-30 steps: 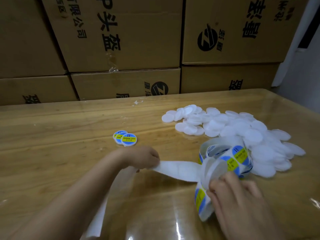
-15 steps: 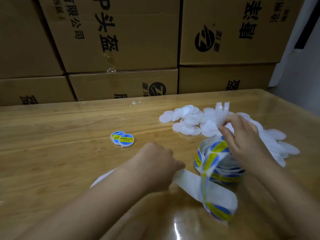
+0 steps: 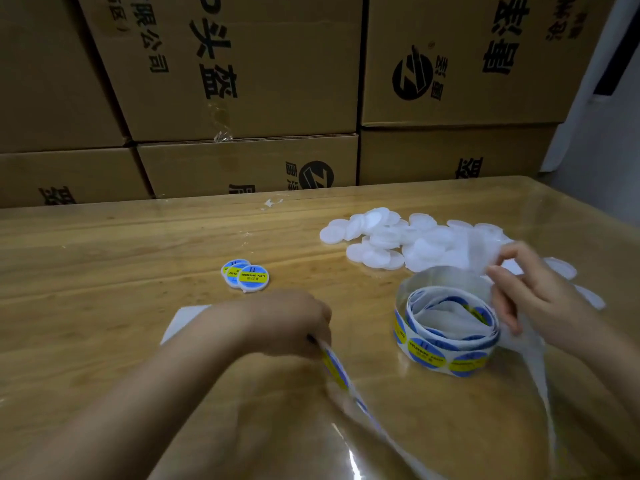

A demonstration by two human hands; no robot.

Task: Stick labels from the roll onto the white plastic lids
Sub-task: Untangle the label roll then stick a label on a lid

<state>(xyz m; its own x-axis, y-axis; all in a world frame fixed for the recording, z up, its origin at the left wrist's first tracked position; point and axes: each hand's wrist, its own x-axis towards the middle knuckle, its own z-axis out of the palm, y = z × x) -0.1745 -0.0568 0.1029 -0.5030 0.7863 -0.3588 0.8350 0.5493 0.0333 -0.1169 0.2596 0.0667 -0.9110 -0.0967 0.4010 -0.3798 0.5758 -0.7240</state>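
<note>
**Containers:** 6 cardboard boxes (image 3: 242, 64) are seen stacked behind the desk's (image 3: 104, 258) far edge. All are shut, contents not visible. The label roll (image 3: 446, 336) is stood as a loose coil toward the right edge, w/ crumpled white backing held inside it.

**Vs. 0.5 s ago:** the coil is now left uncovered, the right hand (image 3: 533, 289) having been shifted to its right side, nearer the right edge. Its fingers are curled and a blurred white backing strip (image 3: 543, 382) is pinched betw. thumb & forefinger; the strip trails down toward the near edge. The left hand (image 3: 291, 323) is kept at approx. the same spot, mid-desk toward the near edge. Its fingers are closed down on the label strip (image 3: 337, 367), which runs from under the hand toward the near edge. Earlier only blank backing was seen at that hand. A blank end (image 3: 183, 320) is seen behind the left wrist.

**Counts:**
- 1 roll and 2 hands.
- 3 labelled lids (image 3: 246, 275), overlapped, approx. mid-desk, well apart from the rest.
- Plain white lids (image 3: 381, 237) are heaped by the far right corner, overlapped, too many to be counted.
- At least 3 labels are shown on the coil's outer wrap.
</note>
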